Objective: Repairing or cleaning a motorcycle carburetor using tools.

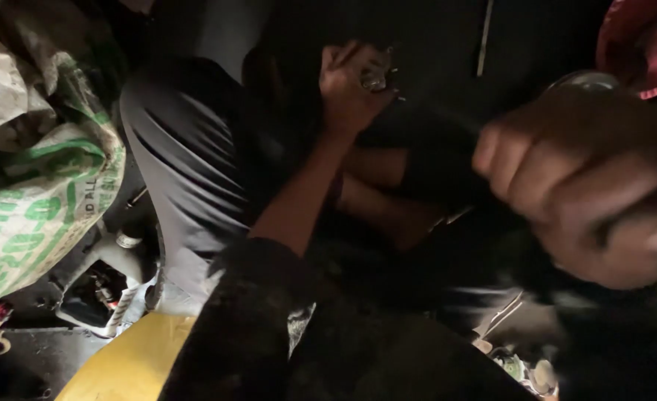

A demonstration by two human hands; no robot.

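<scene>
Left hand [351,85] up at top centre, fingers [340,59] curled narrow around a small shiny metal part [377,76], pressed against dark cloth [432,67]; long axis of that part too blurred to tell. Right hand [588,186] close to the camera at the right, fisted tight on a dark handle [432,122] running from lower right up toward the left hand. Green-and-white sack [39,193] at left, yellow sheet [132,360] below.

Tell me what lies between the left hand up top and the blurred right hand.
In the head view, only dark black fabric spans between the left hand, closed on a small shiny metal piece, and the right hand.
</scene>
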